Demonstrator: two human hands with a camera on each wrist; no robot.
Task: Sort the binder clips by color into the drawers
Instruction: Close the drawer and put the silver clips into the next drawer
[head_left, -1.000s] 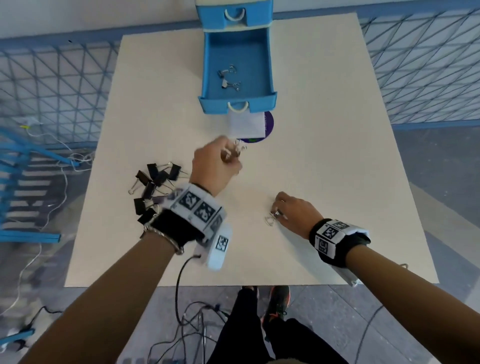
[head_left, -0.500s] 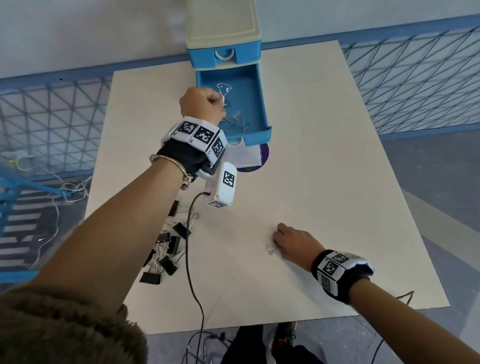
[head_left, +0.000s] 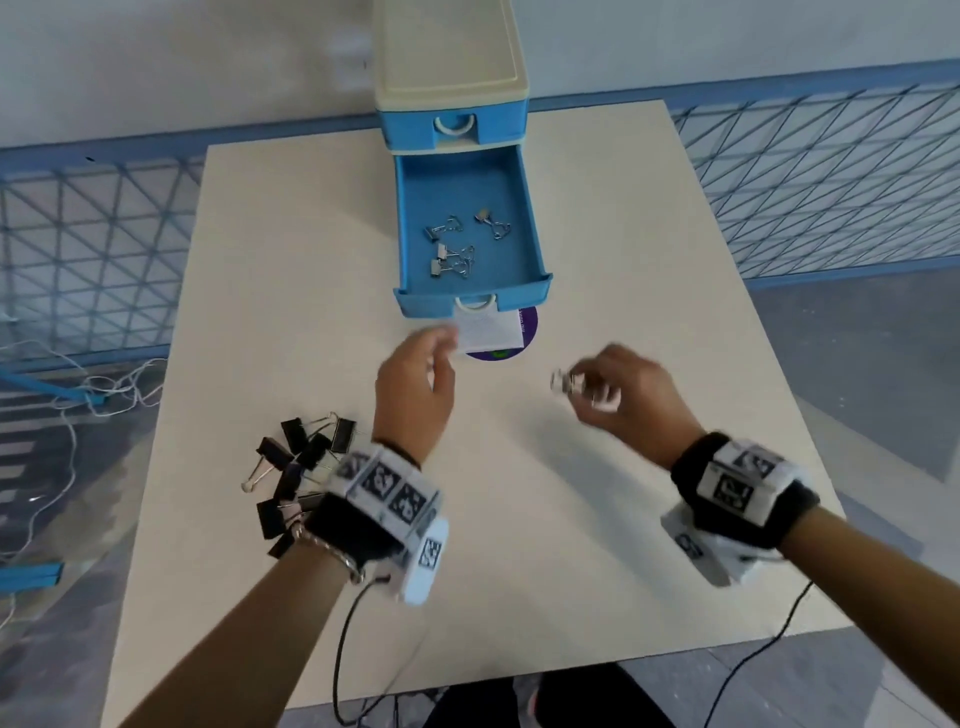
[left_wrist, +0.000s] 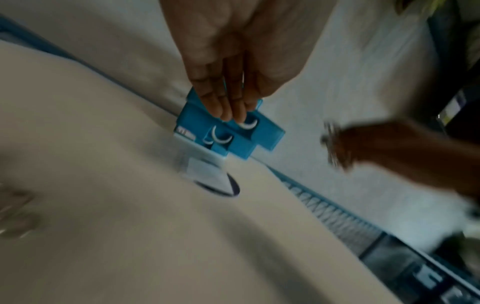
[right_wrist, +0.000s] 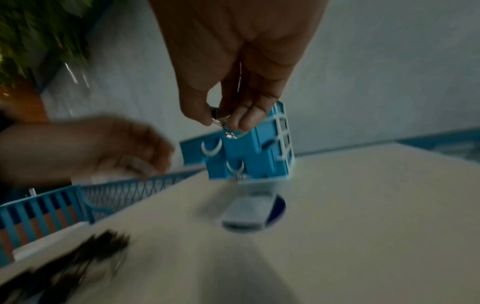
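Right hand (head_left: 621, 395): raised off the table (head_left: 597, 545), thumb and fingers pinching one silver clip (head_left: 563, 383); likely lifted that way to carry it to the drawer.
Left hand (head_left: 415, 384): empty, fingers loosely extended, just short of the drawer front; judged to be free for the next pick.
Open drawer (head_left: 470, 297): at 12 o'clock from the hands, pulled fully out so clips can be dropped in from above.
Silver clips in drawer (head_left: 452, 249): four counted, loosely scattered.
Upper drawer (head_left: 453, 127): closed; judged reserved for the other colour.
Black clips (head_left: 298, 473): heap at 9 o'clock of the left wrist, partly hidden by it; about eight show, exact count uncertain.
Paper slip on purple disc (head_left: 493, 332): one, just in front of the drawer; purpose unclear.
Stage (judgement): silver sorting nearly done, black untouched.
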